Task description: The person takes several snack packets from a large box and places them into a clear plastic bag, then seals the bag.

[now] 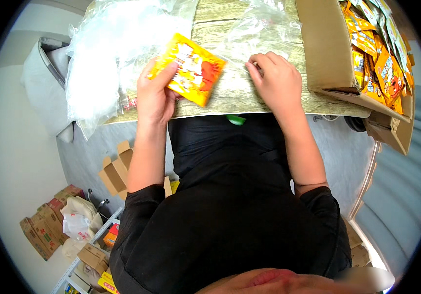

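Note:
A yellow-and-orange foil packet [189, 68], tilted, is gripped between the thumb and fingers of my left hand [155, 90] above the table. To its right, my right hand [277, 81] is closed, fingers curled toward the thumb, at the near edge of a crumpled clear plastic bag [264, 32]. Whether a bit of that film is pinched there is too faint to make out. A large heap of clear plastic bags [117, 54] lies left of and behind the packet, reaching over the table's near edge.
At the right, a cardboard box [325, 46] holds many similar orange packets [384, 68]. The wood-patterned table [210, 105] ends just before my body. On the floor at left are an opened carton [117, 171], stacked boxes [44, 228] and a shelf rack [105, 228]. A grey chair [44, 88] stands left.

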Tool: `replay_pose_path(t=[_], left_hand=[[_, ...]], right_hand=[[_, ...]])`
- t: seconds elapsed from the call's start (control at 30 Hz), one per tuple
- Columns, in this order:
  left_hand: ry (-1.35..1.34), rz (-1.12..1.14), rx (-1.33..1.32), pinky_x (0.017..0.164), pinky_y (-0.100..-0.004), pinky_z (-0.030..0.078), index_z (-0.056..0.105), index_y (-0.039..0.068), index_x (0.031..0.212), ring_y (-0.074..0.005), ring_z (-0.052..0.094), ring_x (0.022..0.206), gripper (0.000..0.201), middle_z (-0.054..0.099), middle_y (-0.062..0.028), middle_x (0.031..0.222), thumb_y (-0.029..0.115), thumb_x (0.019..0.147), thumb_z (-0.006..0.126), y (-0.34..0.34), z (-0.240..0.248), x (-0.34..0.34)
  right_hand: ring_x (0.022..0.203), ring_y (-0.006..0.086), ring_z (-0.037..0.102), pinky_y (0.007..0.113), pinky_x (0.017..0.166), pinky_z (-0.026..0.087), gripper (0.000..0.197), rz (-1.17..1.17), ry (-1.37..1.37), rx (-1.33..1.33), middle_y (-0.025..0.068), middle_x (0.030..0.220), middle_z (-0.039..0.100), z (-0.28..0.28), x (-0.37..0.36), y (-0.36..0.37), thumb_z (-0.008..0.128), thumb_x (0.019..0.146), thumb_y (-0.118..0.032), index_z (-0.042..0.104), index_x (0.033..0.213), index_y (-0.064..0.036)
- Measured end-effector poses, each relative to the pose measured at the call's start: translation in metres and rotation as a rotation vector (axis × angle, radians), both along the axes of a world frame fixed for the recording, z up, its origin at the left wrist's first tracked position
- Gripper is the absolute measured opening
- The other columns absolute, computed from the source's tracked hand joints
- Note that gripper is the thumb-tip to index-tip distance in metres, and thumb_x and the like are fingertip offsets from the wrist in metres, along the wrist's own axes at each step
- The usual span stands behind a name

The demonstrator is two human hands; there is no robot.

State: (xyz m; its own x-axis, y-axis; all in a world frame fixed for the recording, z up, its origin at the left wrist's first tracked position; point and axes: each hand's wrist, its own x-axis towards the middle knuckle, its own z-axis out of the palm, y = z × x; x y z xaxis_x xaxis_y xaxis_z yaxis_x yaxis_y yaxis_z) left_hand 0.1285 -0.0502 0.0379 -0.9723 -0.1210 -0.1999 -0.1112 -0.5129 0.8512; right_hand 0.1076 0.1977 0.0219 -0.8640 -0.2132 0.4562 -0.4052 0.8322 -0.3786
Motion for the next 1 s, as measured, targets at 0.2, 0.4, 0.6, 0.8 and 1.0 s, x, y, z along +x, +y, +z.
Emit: replay_pose_path(t=[0.2, 0.4, 0.6, 0.8, 1.0], left_hand=[[-0.133, -0.107, 0.135, 0.074, -0.0393, 0.066, 0.052, -0.008, 0.121, -0.0300, 0.074, 0.093, 0.025, 0.068, -0.0227, 0.112, -0.003, 0.098, 0.058, 0.001, -0.014, 0.006], [-0.091, -0.153, 0.322, 0.089, -0.0518, 0.062, 0.050, -0.010, 0.122, -0.0369, 0.070, 0.105, 0.031, 0.065, -0.0273, 0.118, -0.006, 0.092, 0.051, -0.011, -0.022, 0.006], [-0.129, -0.209, 0.417, 0.095, -0.0530, 0.058, 0.049, -0.011, 0.126, -0.0365, 0.067, 0.111, 0.035, 0.064, -0.0261, 0.121, -0.005, 0.091, 0.046, -0.018, -0.026, 0.007], [-0.235, -0.058, 0.022, 0.099, -0.0590, 0.055, 0.041, -0.009, 0.133, -0.0413, 0.064, 0.117, 0.039, 0.058, -0.0276, 0.129, -0.005, 0.095, 0.042, -0.001, -0.010, 0.012], [-0.206, -0.130, 0.291, 0.105, -0.0606, 0.050, 0.035, -0.007, 0.142, -0.0438, 0.057, 0.126, 0.048, 0.051, -0.0283, 0.139, -0.004, 0.094, 0.042, 0.026, -0.008, 0.023]], right_hand=[[0.073, 0.0230, 0.065, 0.037, 0.062, 0.053, 0.010, 0.050, 0.060, -0.036, 0.0034, 0.079, 0.060, 0.007, 0.004, -0.023, 0.075, 0.083, -0.018, 0.067, 0.085, -0.0129], [0.077, 0.0230, 0.066, 0.038, 0.063, 0.054, 0.014, 0.073, 0.000, 0.018, 0.0034, 0.083, 0.061, 0.000, 0.005, -0.028, 0.076, 0.082, -0.020, 0.067, 0.091, -0.0129], [0.077, 0.0260, 0.068, 0.038, 0.065, 0.055, 0.018, 0.061, -0.101, 0.041, 0.0038, 0.088, 0.067, -0.003, 0.005, -0.033, 0.077, 0.083, -0.025, 0.072, 0.097, -0.0147], [0.070, 0.0261, 0.068, 0.038, 0.061, 0.054, 0.011, -0.036, -0.212, -0.032, 0.0036, 0.080, 0.067, 0.000, 0.002, -0.035, 0.074, 0.087, -0.024, 0.073, 0.091, -0.0129], [0.071, 0.0265, 0.067, 0.039, 0.060, 0.055, 0.011, 0.016, -0.061, -0.084, 0.0059, 0.077, 0.062, 0.003, 0.004, -0.049, 0.071, 0.087, -0.022, 0.068, 0.086, -0.0118]])
